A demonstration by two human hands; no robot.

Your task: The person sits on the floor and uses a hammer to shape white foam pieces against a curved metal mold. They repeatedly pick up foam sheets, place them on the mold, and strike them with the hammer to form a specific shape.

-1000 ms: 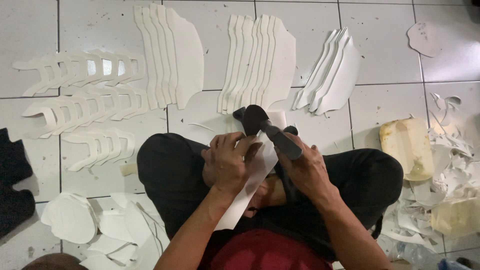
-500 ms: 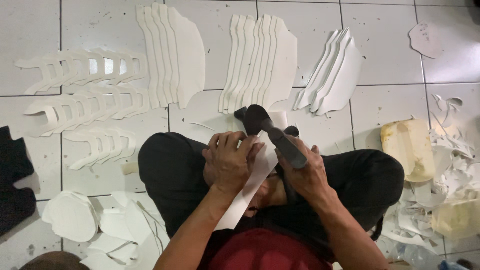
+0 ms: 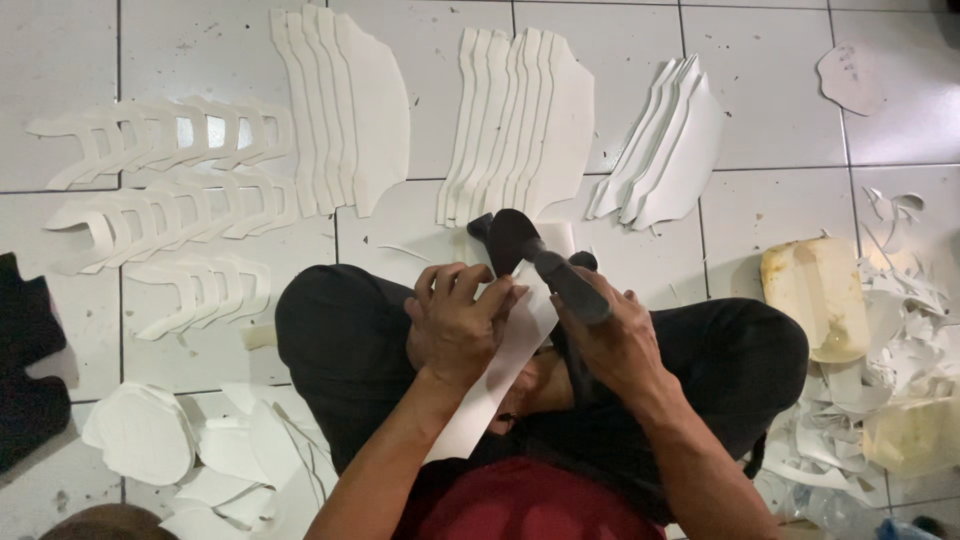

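Floor: white tiles (image 3: 780, 130), cut white pieces laid out in fanned rows.
Left hand (image 3: 455, 325): fingers curled, pinching white strip (image 3: 500, 365) over lap.
Right hand (image 3: 615, 345): fist closed round black scissors (image 3: 530, 255).
Tip: strip needed steady tension, fingertips kept off blades.

The floor (image 3: 760, 230) is laid with large white tiles, scuffed and speckled, divided by thin dark grout lines. Fanned stacks of white cut sheet pieces (image 3: 520, 125) lie in rows across the far side, with curved strips (image 3: 160, 150) at the far left. A heap of white offcuts (image 3: 890, 350) sits at the right, and dark fabric (image 3: 30, 370) lies at the left edge.
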